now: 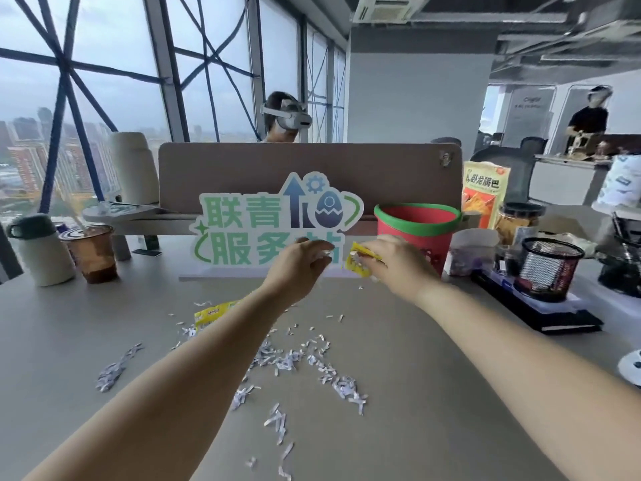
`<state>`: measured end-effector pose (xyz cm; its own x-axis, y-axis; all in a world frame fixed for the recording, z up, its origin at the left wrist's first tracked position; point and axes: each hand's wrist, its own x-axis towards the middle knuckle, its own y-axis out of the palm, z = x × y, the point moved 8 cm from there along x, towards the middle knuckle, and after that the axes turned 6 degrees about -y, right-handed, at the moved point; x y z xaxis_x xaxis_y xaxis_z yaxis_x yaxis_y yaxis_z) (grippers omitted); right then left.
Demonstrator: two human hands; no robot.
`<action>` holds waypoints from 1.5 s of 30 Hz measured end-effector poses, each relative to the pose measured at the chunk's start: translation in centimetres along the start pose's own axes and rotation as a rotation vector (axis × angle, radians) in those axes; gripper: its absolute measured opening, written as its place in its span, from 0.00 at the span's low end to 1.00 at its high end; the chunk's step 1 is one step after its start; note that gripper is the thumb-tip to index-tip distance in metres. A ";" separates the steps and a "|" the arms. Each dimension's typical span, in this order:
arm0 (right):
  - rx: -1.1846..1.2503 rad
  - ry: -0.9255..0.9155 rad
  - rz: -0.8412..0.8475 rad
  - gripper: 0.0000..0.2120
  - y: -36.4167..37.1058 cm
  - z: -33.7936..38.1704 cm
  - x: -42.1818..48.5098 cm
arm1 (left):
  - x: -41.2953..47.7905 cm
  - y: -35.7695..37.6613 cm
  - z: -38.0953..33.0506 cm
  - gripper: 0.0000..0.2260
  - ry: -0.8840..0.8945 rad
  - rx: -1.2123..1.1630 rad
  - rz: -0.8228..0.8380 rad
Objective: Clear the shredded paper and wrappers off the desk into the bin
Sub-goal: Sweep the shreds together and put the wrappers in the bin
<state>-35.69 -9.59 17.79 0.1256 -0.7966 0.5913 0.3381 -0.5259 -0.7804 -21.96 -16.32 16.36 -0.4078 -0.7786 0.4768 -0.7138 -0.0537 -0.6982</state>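
Both arms reach forward over the grey desk [399, 341]. My left hand [298, 265] is pinched on a small clump of white shredded paper. My right hand [399, 265] grips a yellow wrapper [357, 262] with shreds on it, held above the desk just left of the red bin with a green rim [416, 223]. More shredded paper [295, 362] lies scattered across the middle of the desk, with a separate pile [112, 369] to the left. A second yellow wrapper [211, 314] lies on the desk, partly hidden behind my left forearm.
A green and white sign [277, 220] stands behind my hands. At the left are an iced drink cup [92, 253] and a mug [40, 248]. At the right stand a black mesh pen holder [548, 269], a black tray [555, 317], jars and a snack bag [485, 192]. Two people are behind the divider.
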 end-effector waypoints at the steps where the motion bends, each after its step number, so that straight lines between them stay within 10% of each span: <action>1: 0.003 0.009 -0.017 0.11 -1.0 -0.6 0.5 | 1.1 0.2 -1.0 0.12 0.017 0.000 -0.005; 14: -0.082 0.180 -0.216 0.09 -9.1 -15.3 8.4 | 17.2 6.7 -11.8 0.12 0.107 -0.113 -0.024; 23: 0.024 0.363 0.032 0.13 -3.1 -23.0 8.5 | 20.9 14.6 -10.5 0.12 0.113 0.169 0.198; 45: 0.137 0.266 0.052 0.09 0.2 -12.0 0.2 | 7.6 8.7 -3.6 0.16 0.051 0.089 0.136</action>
<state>-46.78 -13.44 15.30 -0.0966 -0.8810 0.4631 0.4623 -0.4518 -0.7630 -33.33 -20.44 15.82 -0.5269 -0.7500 0.3998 -0.5980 -0.0071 -0.8014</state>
